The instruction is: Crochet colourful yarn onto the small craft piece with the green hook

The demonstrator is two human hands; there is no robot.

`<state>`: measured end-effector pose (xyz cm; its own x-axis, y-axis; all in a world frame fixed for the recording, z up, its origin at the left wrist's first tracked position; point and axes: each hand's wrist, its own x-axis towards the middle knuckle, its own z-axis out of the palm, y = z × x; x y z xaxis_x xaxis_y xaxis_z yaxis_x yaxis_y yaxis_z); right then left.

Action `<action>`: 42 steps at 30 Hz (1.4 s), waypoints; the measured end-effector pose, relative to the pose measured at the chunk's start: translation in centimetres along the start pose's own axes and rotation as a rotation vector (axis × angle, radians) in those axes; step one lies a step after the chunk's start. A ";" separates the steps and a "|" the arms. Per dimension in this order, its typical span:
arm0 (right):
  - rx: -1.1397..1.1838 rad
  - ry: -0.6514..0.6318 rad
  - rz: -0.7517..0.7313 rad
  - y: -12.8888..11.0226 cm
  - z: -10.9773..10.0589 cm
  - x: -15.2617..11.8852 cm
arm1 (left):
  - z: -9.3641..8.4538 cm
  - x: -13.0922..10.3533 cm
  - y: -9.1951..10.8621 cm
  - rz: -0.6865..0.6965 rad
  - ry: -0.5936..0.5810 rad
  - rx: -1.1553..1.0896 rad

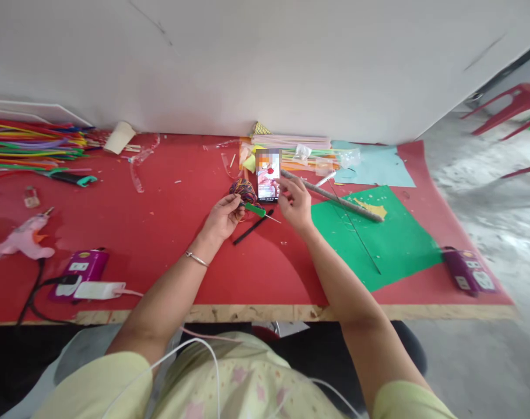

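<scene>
My left hand (223, 216) pinches the near end of a tool with a green handle (255, 209) and a thin metal shaft, which points right; whether it is a hook, an awl or a screwdriver I cannot tell. Just behind that hand lies a bundle of multicoloured yarn (243, 190). A phone (268, 174) stands facing me with a lit screen. At its lower right edge is my right hand (296, 202), fingers bent and apart, the index finger over or touching the screen. A black stick-like piece (253, 228) lies below the tool.
Green sheet (370, 256) on the right bears a long grey rod (356, 208) and a thin dark wire (361, 238). Coloured pipe cleaners (33, 142), scissors (68, 177), a pink glue gun (29, 235) and a purple power socket (88, 265) sit left. Another socket (468, 270) is far right.
</scene>
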<state>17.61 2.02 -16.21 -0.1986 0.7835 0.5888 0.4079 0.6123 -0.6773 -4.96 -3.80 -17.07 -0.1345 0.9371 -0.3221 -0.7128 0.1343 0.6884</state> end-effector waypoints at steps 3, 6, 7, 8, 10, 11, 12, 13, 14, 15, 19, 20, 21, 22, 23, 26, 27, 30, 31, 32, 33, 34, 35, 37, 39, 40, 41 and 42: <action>0.274 -0.130 0.007 -1.0 0.6 -1.1 | 0.3 -0.2 0.1 0.016 -0.003 0.015; 0.449 -0.232 0.028 -1.9 1.2 -2.0 | 0.4 -0.4 0.1 0.043 -0.001 0.033; 0.470 -0.246 0.047 -2.2 1.3 -2.2 | 0.5 -0.4 0.1 0.053 0.002 0.039; 0.471 -0.252 0.066 -2.4 1.4 -2.4 | 0.5 -0.4 0.0 0.060 0.004 0.047; 0.441 -0.254 0.088 -2.7 1.5 -2.6 | 0.7 -0.6 -0.1 0.067 0.008 0.065; 0.425 -0.251 0.092 -2.8 1.5 -2.7 | 0.7 -0.7 -0.1 0.066 0.008 0.075; 0.417 -0.248 0.097 -2.9 1.6 -2.7 | 0.9 -0.8 -0.2 0.064 0.007 0.083; 0.419 -0.247 0.106 -3.0 1.6 -2.7 | 1.0 -0.9 -0.3 0.061 0.006 0.092; 0.429 -0.243 0.122 -3.2 1.7 -2.7 | 1.1 -1.1 -0.3 0.059 0.008 0.104; 0.447 -0.238 0.144 -3.3 1.7 -2.7 | 1.3 -1.3 -0.3 0.059 0.010 0.120; 0.549 -0.193 0.246 -3.7 2.0 -2.6 | 1.8 -2.0 0.1 0.064 0.006 0.197; 0.588 -0.194 0.295 -3.8 2.0 -2.5 | 1.9 -2.1 0.2 0.068 0.000 0.209; 0.634 -0.210 0.359 -3.8 2.1 -2.5 | 2.0 -2.3 0.4 0.074 -0.007 0.218; 0.684 -0.237 0.434 -3.8 2.1 -2.5 | 2.1 -2.4 0.5 0.081 -0.013 0.224; 0.733 -0.267 0.510 -3.8 2.2 -2.6 | 2.2 -2.5 0.6 0.087 -0.019 0.230; 0.822 -0.337 0.639 -3.7 2.2 -2.6 | 2.3 -2.8 0.9 0.098 -0.034 0.249; 0.822 -0.344 0.640 -3.6 2.1 -2.6 | 2.4 -2.9 0.9 0.099 -0.039 0.255; 0.775 -0.304 0.574 -3.4 1.9 -2.5 | 2.4 -3.1 1.0 0.097 -0.057 0.270; 0.768 -0.273 0.551 -3.3 1.8 -2.4 | 2.3 -3.2 1.1 0.096 -0.065 0.272; 0.771 -0.243 0.535 -3.1 1.7 -2.4 | 2.3 -3.2 1.1 0.096 -0.071 0.272; 0.783 -0.217 0.526 -3.0 1.7 -2.4 | 2.3 -3.2 1.1 0.097 -0.074 0.269; 0.797 -0.199 0.521 -2.9 1.7 -2.3 | 2.3 -3.2 1.2 0.099 -0.073 0.265; 0.808 -0.192 0.521 -2.8 1.7 -2.3 | 2.2 -3.3 1.2 0.098 -0.072 0.261; 0.815 -0.196 0.528 -2.6 1.7 -2.4 | 2.3 -3.4 1.3 0.092 -0.072 0.259; 0.827 -0.203 0.543 -2.5 1.8 -2.4 | 2.3 -3.5 1.4 0.081 -0.089 0.269; 0.838 -0.207 0.550 -2.4 1.8 -2.4 | 2.4 -3.6 1.5 0.076 -0.101 0.277; 0.848 -0.209 0.554 -2.4 1.8 -2.5 | 2.4 -3.7 1.5 0.072 -0.111 0.285; 0.856 -0.210 0.557 -2.4 1.9 -2.5 | 2.5 -3.8 1.5 0.070 -0.116 0.291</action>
<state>15.46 -1.22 -16.84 -0.3602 0.9306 0.0643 -0.2626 -0.0350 -0.9643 -3.83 -6.31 -13.17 -0.0846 0.9756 -0.2025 -0.4754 0.1391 0.8687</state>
